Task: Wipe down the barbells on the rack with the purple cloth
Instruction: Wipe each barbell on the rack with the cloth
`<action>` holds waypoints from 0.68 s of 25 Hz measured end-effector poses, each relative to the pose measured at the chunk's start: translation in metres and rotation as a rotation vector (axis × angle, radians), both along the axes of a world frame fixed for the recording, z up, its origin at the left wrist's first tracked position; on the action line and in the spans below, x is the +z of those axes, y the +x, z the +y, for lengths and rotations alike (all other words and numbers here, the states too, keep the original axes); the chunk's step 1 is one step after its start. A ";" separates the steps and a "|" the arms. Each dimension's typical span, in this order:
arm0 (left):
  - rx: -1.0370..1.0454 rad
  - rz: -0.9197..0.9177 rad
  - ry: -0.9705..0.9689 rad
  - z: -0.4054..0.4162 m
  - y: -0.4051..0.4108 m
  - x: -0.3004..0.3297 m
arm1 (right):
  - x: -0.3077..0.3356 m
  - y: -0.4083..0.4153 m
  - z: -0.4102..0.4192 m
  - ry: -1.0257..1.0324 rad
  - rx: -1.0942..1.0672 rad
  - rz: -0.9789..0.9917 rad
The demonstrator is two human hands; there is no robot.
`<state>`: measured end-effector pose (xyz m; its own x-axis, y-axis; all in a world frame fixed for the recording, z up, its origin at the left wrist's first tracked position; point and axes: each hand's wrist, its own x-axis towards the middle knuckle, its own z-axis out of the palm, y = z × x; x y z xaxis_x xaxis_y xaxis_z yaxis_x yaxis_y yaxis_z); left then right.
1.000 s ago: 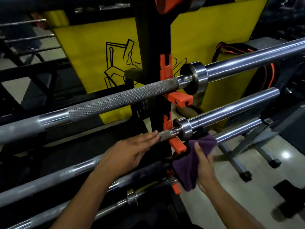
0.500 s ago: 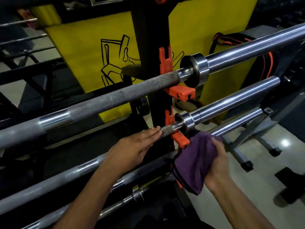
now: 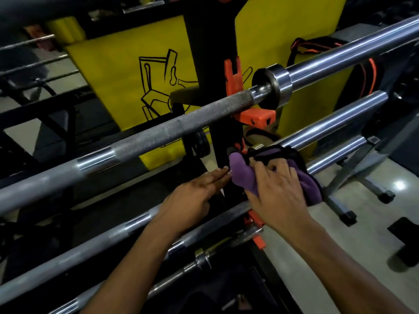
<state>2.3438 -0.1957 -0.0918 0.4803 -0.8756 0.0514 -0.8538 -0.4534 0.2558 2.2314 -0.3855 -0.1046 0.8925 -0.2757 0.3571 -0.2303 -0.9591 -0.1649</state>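
Several steel barbells lie across a black rack post (image 3: 208,53) on orange hooks. The top barbell (image 3: 158,134) shows its knurled shaft and collar. On the second barbell (image 3: 328,125) the collar is covered by the purple cloth (image 3: 242,175), which my right hand (image 3: 276,191) grips and presses over the bar beside the post. My left hand (image 3: 195,193) lies with straight fingers just left of the cloth, fingertips touching its edge and holding nothing. Lower barbells (image 3: 74,252) run beneath both forearms.
A yellow mat with a black drawing (image 3: 127,71) stands behind the rack. A black and orange strap (image 3: 371,71) hangs at the right. A bench frame's legs (image 3: 344,214) stand on the pale floor to the right, near dark objects (image 3: 403,250).
My right hand has brought the cloth up from below the second barbell and over its collar. My left hand has slid off the bar's shaft slightly down and left.
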 end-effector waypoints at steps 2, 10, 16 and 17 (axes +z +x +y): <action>-0.021 -0.010 -0.017 0.003 0.006 -0.005 | 0.010 -0.012 -0.001 -0.005 0.028 0.053; -0.223 0.110 -0.194 0.050 0.028 -0.001 | 0.069 -0.016 0.002 0.691 -0.031 -0.002; -0.151 0.097 -0.279 0.174 0.020 -0.008 | 0.061 -0.030 0.087 1.297 -0.238 -0.817; -0.160 0.100 -0.277 0.186 0.018 -0.009 | 0.059 -0.032 0.102 1.263 -0.239 -0.864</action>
